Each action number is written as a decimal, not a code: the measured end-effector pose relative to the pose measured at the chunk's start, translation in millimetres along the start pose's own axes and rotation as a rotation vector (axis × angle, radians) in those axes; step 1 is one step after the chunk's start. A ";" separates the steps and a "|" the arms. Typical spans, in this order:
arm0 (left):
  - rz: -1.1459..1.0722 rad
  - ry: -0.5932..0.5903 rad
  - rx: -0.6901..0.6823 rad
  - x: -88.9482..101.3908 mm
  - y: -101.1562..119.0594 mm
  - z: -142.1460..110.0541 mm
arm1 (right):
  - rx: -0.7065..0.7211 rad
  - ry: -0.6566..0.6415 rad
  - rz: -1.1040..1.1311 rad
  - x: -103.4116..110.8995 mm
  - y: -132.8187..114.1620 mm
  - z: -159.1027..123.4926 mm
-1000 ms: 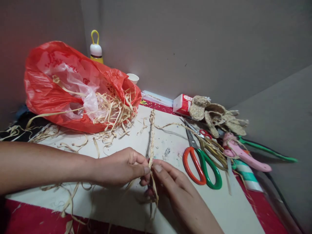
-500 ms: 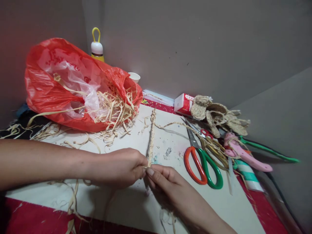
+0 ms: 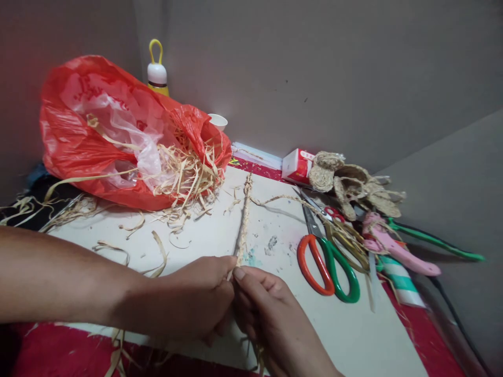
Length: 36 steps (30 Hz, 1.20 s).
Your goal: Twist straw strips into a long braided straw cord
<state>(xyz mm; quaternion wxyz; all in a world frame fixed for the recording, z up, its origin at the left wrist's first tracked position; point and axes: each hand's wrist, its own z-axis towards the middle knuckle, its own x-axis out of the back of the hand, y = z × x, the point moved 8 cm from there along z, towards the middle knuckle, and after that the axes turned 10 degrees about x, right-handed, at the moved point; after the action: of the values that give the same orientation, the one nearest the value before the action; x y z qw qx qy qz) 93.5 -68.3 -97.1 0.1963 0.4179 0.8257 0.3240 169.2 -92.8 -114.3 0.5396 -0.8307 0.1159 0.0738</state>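
A braided straw cord (image 3: pixel 244 220) runs away from me over the pale board, its near end between my fingers. My left hand (image 3: pixel 196 296) is closed, thumb and forefinger pinching a strand at the braid's near end. My right hand (image 3: pixel 267 303) pinches the braid right beside it, thumb on top. The fingertips of both hands nearly touch. Loose strand ends hang below my right hand. A thinner braided cord (image 3: pixel 281 199) leaves the main braid near its far end and curves right toward the scissors.
A red plastic bag (image 3: pixel 78 141) spills straw strips (image 3: pixel 184 178) on the left. Scissors with orange and green handles (image 3: pixel 328 267) lie at right, beside a pink-handled tool (image 3: pixel 396 251), woven straw pieces (image 3: pixel 346 180) and a red-white box (image 3: pixel 296 165). Behind stand a bottle (image 3: pixel 157 76) and white cup (image 3: pixel 218 121).
My left hand and forearm have come lower and nearer to me. My right hand has turned slightly and shifted down-left, still pinching the braid. Scissors and bag stay put.
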 end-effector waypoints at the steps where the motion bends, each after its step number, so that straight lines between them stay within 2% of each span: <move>1: 0.009 0.026 0.006 -0.7 -1.4 -0.4 | -0.006 0.008 0.021 -1.5 1.0 -0.4; 3: 0.055 0.091 0.007 0.9 -3.6 -1.5 | -0.011 0.022 0.053 -4.2 2.1 -0.8; 6: 0.144 0.219 -0.114 8.0 3.4 -5.7 | -0.014 0.006 0.068 -8.5 3.1 -1.1; 8: 0.181 0.255 -0.168 10.6 7.4 -7.7 | 0.000 -0.003 0.062 -8.8 2.1 -0.8; 14: 0.115 -0.045 -0.208 3.1 17.7 -8.3 | 0.029 0.020 0.012 -1.7 -1.7 0.3; 20: 0.204 -0.055 -0.069 17.1 12.9 2.1 | 0.052 0.015 0.029 -1.4 -1.1 3.3; 23: 0.265 -0.039 -0.082 23.9 16.1 5.0 | 0.034 -0.030 0.060 -1.5 1.3 5.6; 27: 0.508 0.016 -0.141 34.0 30.2 -1.6 | -0.078 -0.110 0.051 -0.7 6.7 4.9; 29: 0.544 -0.054 -0.111 34.4 32.5 -3.8 | -0.111 -0.111 0.038 2.1 7.4 4.7; 32: 0.484 -0.193 -0.007 36.0 29.3 -1.9 | -0.119 -0.095 0.024 6.4 9.4 6.8; 36: 0.494 -0.217 0.030 52.7 30.8 6.5 | -0.094 -0.095 0.007 11.6 16.5 12.6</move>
<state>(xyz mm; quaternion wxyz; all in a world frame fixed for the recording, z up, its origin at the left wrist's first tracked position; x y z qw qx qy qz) 84.5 -9.3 -83.1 0.1926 0.6419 0.6774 0.3033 175.9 -89.1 -136.9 0.5046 -0.8502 0.0895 0.1204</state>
